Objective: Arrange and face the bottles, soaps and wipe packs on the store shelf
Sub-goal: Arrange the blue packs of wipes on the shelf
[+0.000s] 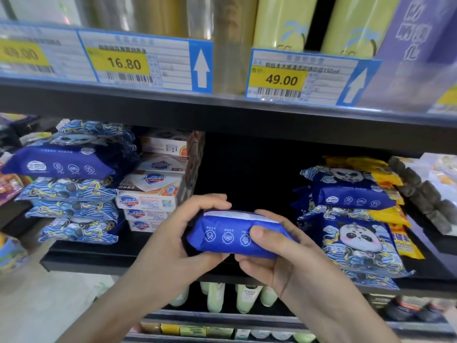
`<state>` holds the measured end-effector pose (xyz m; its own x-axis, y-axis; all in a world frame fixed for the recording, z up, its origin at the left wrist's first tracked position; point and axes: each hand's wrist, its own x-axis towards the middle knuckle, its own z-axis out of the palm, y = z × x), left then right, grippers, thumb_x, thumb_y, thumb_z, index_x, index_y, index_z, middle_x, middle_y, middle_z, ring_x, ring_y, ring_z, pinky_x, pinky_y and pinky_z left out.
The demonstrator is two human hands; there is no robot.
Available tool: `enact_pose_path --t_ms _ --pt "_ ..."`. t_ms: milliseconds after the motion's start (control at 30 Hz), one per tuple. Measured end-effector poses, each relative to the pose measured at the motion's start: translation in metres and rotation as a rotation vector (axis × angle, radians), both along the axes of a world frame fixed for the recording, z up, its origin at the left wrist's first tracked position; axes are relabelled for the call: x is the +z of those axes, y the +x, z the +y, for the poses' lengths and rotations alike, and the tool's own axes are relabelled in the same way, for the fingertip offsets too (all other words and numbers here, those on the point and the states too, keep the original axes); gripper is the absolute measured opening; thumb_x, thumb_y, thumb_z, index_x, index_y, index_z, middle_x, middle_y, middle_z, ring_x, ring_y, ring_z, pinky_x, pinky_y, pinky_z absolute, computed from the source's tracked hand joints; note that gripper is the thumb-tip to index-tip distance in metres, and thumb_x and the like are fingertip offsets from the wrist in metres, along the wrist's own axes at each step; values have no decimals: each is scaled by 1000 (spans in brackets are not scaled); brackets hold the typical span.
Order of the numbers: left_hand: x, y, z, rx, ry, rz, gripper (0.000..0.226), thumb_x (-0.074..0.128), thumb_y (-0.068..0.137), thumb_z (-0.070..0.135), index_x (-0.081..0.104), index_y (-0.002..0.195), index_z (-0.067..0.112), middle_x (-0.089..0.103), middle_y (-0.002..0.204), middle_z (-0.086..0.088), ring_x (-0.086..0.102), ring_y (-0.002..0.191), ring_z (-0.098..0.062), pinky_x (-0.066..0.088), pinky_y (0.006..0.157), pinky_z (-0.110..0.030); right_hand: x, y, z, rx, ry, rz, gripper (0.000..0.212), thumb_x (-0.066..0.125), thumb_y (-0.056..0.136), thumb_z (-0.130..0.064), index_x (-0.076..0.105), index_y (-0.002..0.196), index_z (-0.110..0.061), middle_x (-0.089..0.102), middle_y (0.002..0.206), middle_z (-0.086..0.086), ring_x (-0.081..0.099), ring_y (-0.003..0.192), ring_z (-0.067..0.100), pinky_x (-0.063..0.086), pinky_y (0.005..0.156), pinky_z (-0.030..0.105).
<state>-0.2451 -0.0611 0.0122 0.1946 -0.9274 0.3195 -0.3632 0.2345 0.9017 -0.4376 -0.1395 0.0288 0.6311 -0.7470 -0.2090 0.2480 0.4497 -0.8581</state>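
Before the dark shelf gap (247, 174), I grip a blue wipe pack (232, 237) between left hand (178, 240) and right hand (284, 253), fingers curled round its ends.

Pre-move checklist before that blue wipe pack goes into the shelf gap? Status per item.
1. Grip: left hand and right hand each hold an end of the blue wipe pack, fingers curled round it: ok.
2. Landing spot: the dark gap between the soap boxes and the right panda-pack stack looks free at the front: ok. Its back is too dark: cannot tell.
3. Facing: the pack's icon edge faces the camera, like the top pack of the left stack: ok.
4. Neighbours: the right stack's lower pack leans and overhangs the shelf edge: not ok.
5. Soap boxes stacked unevenly: not ok.
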Motion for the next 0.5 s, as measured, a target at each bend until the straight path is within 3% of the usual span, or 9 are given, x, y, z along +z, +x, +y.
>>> enact_pose_path --t_ms 167,267,333,367,400,467,500 --pt "-11 6 -7 33 52 52 80 76 82 -12 53 139 39 59 141 19 52 136 -3 47 105 -27 -2 -3 -4 -34 -75 -38 79 95 47 -15 69 122 -22 75 116 13 76 95 32 64 72 37" --pt "-17 11 -18 118 126 358 55 54 98 -10 60 132 33 67 135 7 66 121 -8 57 90 -27 -4 -7 -7 -17 -146 -75 84 103 39 -17 72 117 -28 74 118 12 74 105 34 63 78 39" --pt "-19 10 -24 195 233 608 33 52 102 9 66 128 25 76 121 -1 74 107 -17 58 83 -35 -4 -10 -9 -5 -208 -83 79 99 47 -15 71 118 -34 72 121 11 72 110 34 63 82 39" --pt "-16 10 -26 223 294 727 31 60 95 27 68 125 20 79 112 -4 77 100 -20 57 82 -42 -5 -11 -10 -1 -248 -75 77 95 51 -14 70 120 -37 72 122 10 71 112 33 62 85 38" --pt "-16 10 -24 211 357 831 48 65 82 44 71 121 16 80 106 -7 78 94 -23 56 82 -45 -5 -12 -10 5 -296 -61 75 93 55 -14 68 121 -40 71 124 8 71 114 32 61 89 38" --pt "-4 8 -27 126 506 805 68 60 69 65 73 116 17 79 107 -7 77 96 -27 58 79 -47 -6 -14 -10 18 -401 -20 73 92 62 -15 64 123 -45 70 126 2 70 115 29 60 92 38" --pt "7 5 -32 89 569 722 64 54 79 67 73 119 19 78 111 -6 75 102 -27 61 80 -47 -6 -15 -10 22 -450 2 73 93 66 -13 63 123 -46 70 127 0 70 114 28 60 90 38"
